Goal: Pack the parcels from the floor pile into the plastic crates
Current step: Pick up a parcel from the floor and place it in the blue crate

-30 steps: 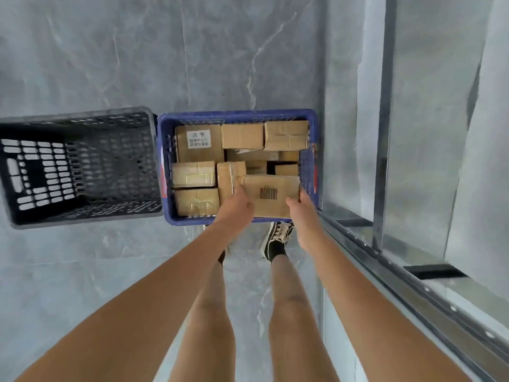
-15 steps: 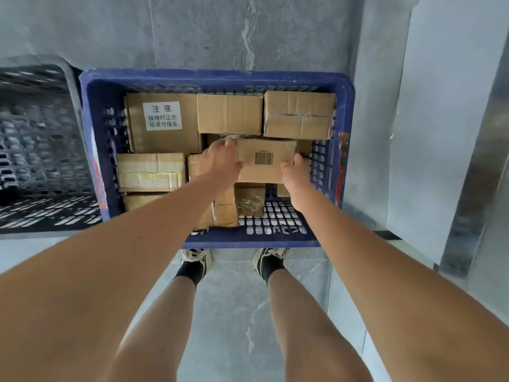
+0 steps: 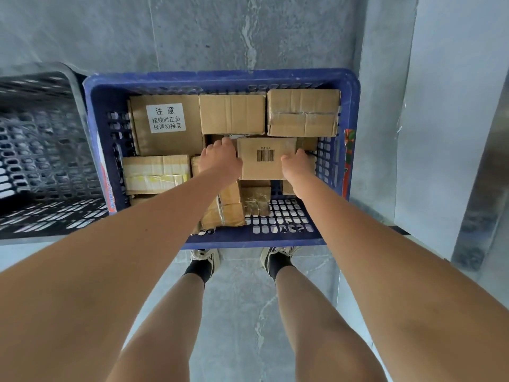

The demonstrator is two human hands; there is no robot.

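The barcoded parcel [image 3: 266, 158] lies inside the blue crate [image 3: 220, 78], long axis running left to right between the two hands, left hand [image 3: 220, 158] and right hand [image 3: 298, 166] equally near, fingers curled round its short ends, just before the far row of boxes [image 3: 232, 114].

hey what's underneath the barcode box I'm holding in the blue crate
The barcode box overlaps smaller taped parcels and the perforated crate floor; whatever lies directly beneath it is covered.
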